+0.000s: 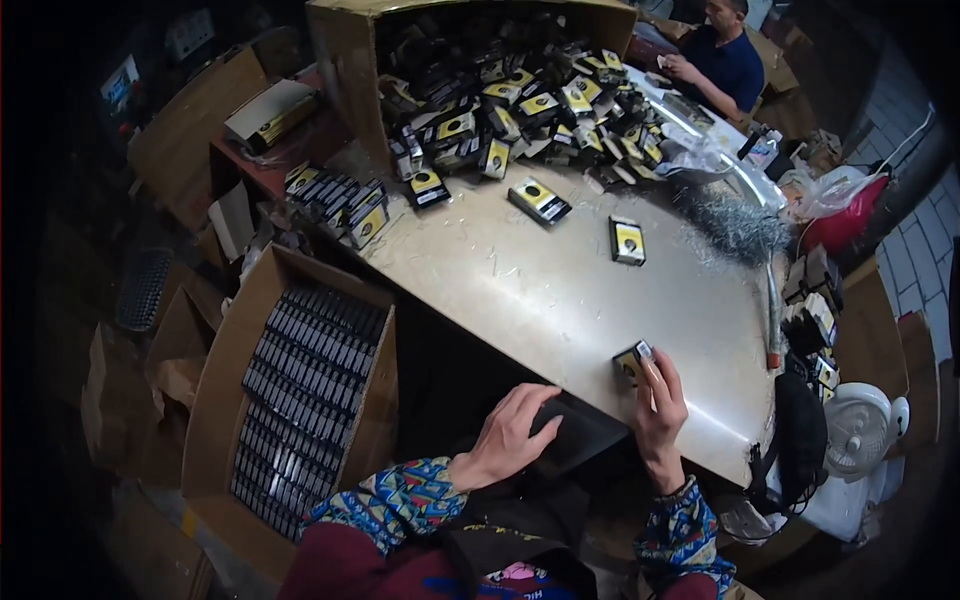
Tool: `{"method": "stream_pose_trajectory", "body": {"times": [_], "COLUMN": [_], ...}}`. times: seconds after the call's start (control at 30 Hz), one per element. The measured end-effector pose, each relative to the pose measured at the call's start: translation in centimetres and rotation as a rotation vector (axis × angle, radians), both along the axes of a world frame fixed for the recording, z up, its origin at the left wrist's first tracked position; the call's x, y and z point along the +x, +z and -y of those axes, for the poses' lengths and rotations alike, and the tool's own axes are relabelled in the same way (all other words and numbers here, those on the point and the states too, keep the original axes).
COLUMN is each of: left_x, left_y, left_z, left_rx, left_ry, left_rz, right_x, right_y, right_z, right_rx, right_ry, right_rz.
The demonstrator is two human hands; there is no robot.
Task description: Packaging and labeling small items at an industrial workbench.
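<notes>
Small box (627, 364), thin printed card with flat faces and crisp corners, is at the fingertips of the right hand (662, 412), over the near part of the tabletop (560, 300). From my remote seat I see its yellow-and-black panel turned leftward and a narrow, pale-labelled face turned up; fingers cover part of it, so I cannot tell its long axis. The right hand is closed around it, fingers bent along its right side. The left hand (508, 432) holds nothing that I can see: fingers loosely curled, thumb apart, beside a smooth dark panel (580, 440).

The tabletop is pale, with a dull sheen and thin scattered slivers. Farther out I see a lone box (628, 241) with its long axis running from far to near, and a flat-lying box (540, 202) slanting from upper left to lower right. A wiry silver tangle (738, 222) lies at the right. At the far edge, a brown corrugated carton (346, 85) spills a jumbled heap of boxes (500, 95); at my left, an open carton (215, 420) holds tight dark rows (305, 400). A ribbed white fan (858, 428) stands low at the right.
</notes>
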State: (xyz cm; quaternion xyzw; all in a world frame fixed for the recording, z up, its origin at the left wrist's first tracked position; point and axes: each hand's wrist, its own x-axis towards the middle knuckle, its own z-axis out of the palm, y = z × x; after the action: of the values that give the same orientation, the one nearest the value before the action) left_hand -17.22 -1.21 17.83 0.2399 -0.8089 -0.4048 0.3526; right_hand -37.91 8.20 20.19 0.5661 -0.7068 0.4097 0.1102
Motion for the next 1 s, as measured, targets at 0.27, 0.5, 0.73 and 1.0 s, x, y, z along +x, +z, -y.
{"method": "stream_pose_trajectory", "body": {"times": [0.27,0.5,0.73,1.0], "left_x": [-3.4,-1.2,2.9,-23.3], "left_y": [0.9,1.7,5.4,4.5], "left_z": [4.3,11.5,22.2,16.9], "left_rx": [0.032,0.567,-0.611,-0.244], "left_ry": [0.002,-0.105,0.528,0.045], "left_rz": [-0.094,-0.124,0.326,0.591], "right_x": [1.4,1.3,-12.6,-22.5], "right_y": [0.0,0.6,-2.2,-5.3], "right_z": [3.2,4.6,7.7,22.6], "right_rx": [-0.082,-0.017,0.181,0.337], "right_ry": [0.177,0.268,-0.070,-0.173], "right_rz": [0.785,0.828,-0.001,-0.109]}}
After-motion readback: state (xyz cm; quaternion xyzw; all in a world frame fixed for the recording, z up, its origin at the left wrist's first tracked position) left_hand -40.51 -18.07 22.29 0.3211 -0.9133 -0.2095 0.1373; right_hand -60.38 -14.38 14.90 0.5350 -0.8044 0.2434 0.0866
